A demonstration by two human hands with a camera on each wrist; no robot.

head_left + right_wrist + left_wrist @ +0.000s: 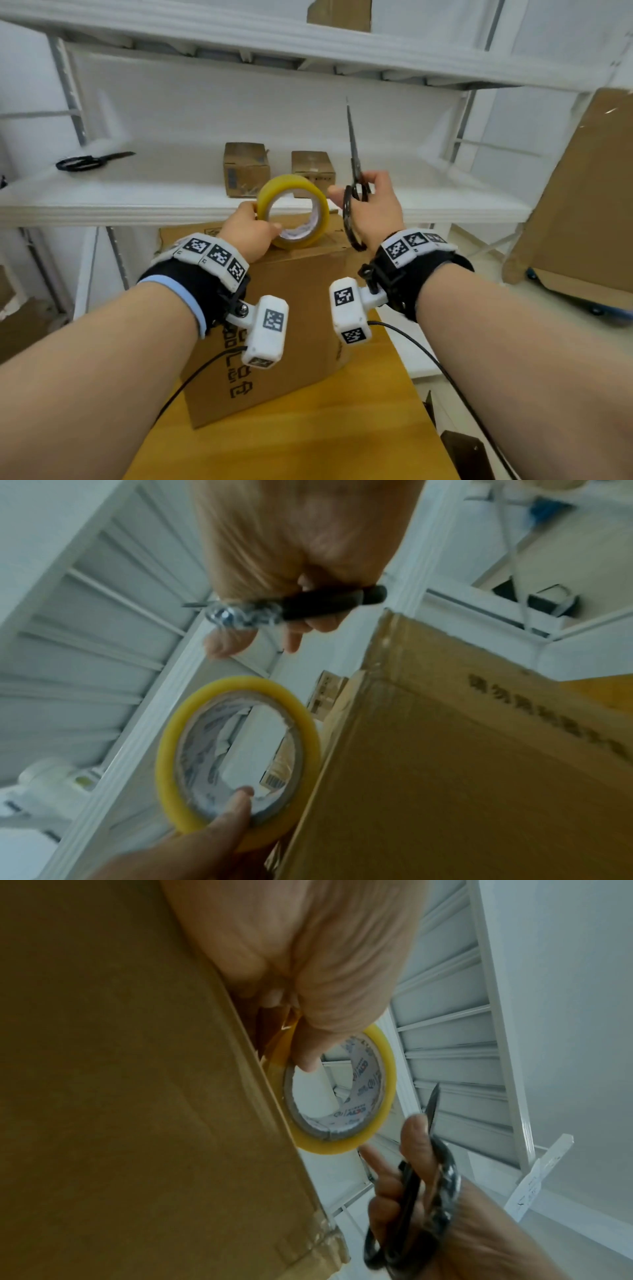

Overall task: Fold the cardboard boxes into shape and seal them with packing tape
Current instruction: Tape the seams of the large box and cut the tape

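Cardboard box (274,329) stood on counter (308,428) — tape roll (293,210) gripped by left hand (248,233) above it, scissors (354,178) clasped in right hand (373,209).

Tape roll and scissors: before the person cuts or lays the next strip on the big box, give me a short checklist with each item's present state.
1. Left hand grips the tape roll: ok; thumb through the core, roll standing on edge at the box top.
2. Right hand holds the scissors: ok; blades point up, away from the other hand.
3. Scissor blades open for a cut: not ok; they look closed.
4. Strip pulled from the roll: cannot tell; clear tape is hard to see.
5. Cardboard box folded and standing on the wooden table: ok.
6. Top seam fully taped: cannot tell; hands and roll cover it.
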